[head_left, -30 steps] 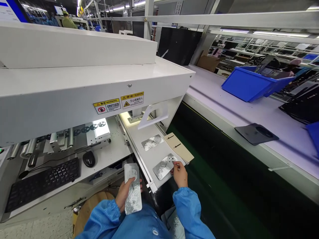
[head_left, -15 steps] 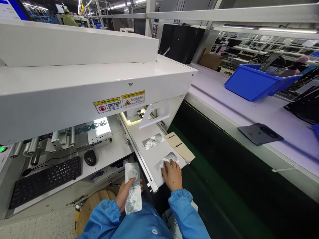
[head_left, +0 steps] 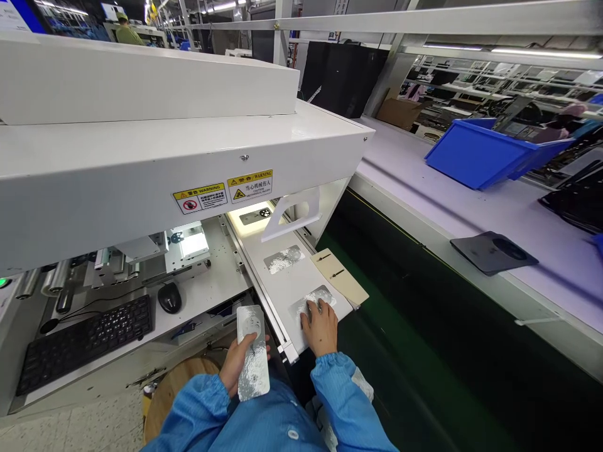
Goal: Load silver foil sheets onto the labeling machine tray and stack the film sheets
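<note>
My left hand [head_left: 235, 363] holds a silvery rectangular plate [head_left: 254, 370] upright in front of my body, thumb across its face. My right hand [head_left: 321, 329] rests with spread fingers on a second silvery plate [head_left: 301, 304], which lies near the front end of the white conveyor [head_left: 282, 290]. Further up the belt lies a third silvery plate [head_left: 284, 259]. Under the machine's edge, a grey plate [head_left: 254, 216] with a black round part sits in bright light.
The white machine housing [head_left: 188, 150] overhangs the belt. Beige cards [head_left: 346, 282] lie at its right. Keyboard [head_left: 94, 333] and mouse [head_left: 170, 298] are at left. At right, a bench [head_left: 405, 169] bears a blue bin [head_left: 475, 157] and a dark grey plate [head_left: 485, 251].
The plates on the belt and my right hand have shifted slightly left. The lit plate under the machine has come into fuller view. The mechanism at left has moved over the black round parts.
</note>
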`<state>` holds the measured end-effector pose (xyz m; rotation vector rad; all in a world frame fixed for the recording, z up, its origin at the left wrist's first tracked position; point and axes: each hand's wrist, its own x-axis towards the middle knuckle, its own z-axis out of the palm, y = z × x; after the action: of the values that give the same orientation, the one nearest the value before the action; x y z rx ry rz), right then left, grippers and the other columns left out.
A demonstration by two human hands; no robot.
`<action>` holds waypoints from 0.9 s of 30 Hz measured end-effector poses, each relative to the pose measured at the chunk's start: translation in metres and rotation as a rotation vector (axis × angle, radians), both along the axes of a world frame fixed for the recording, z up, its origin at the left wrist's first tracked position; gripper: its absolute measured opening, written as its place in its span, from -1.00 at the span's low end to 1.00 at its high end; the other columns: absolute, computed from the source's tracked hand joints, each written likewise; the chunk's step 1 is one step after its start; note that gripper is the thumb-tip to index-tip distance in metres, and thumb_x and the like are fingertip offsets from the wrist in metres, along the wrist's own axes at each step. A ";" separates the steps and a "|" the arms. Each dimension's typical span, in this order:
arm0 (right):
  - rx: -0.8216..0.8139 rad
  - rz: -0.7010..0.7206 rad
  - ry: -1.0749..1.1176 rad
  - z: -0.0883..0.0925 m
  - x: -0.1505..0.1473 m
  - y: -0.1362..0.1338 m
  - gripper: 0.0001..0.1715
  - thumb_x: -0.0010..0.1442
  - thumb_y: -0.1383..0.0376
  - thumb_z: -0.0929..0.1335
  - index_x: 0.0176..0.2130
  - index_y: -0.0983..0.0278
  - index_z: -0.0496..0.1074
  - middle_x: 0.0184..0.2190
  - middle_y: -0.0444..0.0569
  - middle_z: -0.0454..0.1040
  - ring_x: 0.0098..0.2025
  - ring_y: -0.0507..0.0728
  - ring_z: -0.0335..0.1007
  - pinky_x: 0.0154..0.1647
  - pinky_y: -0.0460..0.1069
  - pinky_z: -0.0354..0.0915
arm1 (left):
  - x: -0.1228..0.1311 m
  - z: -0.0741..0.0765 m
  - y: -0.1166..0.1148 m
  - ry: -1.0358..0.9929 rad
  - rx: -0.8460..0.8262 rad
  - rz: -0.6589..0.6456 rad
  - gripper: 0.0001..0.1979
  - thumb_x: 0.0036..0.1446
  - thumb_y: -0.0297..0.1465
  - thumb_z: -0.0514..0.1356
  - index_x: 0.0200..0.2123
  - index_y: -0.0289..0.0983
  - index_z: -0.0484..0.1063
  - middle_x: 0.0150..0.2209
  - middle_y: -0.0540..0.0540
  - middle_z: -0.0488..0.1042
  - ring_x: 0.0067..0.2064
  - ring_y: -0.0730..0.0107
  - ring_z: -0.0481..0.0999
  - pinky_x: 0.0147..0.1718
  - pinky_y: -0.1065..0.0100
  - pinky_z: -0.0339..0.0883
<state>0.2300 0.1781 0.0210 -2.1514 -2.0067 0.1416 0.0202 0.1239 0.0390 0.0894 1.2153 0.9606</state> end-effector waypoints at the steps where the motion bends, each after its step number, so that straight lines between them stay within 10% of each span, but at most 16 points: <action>1: -0.003 0.001 0.000 0.000 0.000 0.000 -0.56 0.30 0.21 0.26 0.13 0.24 0.39 0.16 0.17 0.26 0.19 0.36 0.11 0.17 0.20 0.11 | 0.001 0.000 0.000 0.000 -0.002 0.002 -0.77 0.21 -0.41 0.19 -0.09 -0.42 0.38 -0.22 -0.26 0.61 -0.29 0.15 0.63 -0.38 0.30 0.59; 27: -0.048 0.030 -0.003 0.007 -0.003 -0.008 -0.56 0.28 0.28 0.29 0.13 0.27 0.38 0.14 0.20 0.26 0.18 0.35 0.14 0.14 0.19 0.16 | 0.005 0.003 -0.001 -0.025 -0.019 0.042 -0.78 0.21 -0.46 0.19 -0.09 -0.45 0.37 -0.24 -0.30 0.61 -0.30 0.16 0.64 -0.38 0.31 0.57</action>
<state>0.2272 0.1704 0.0278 -2.1521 -2.0580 0.1929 0.0247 0.1231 0.0422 0.0369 1.2069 0.9836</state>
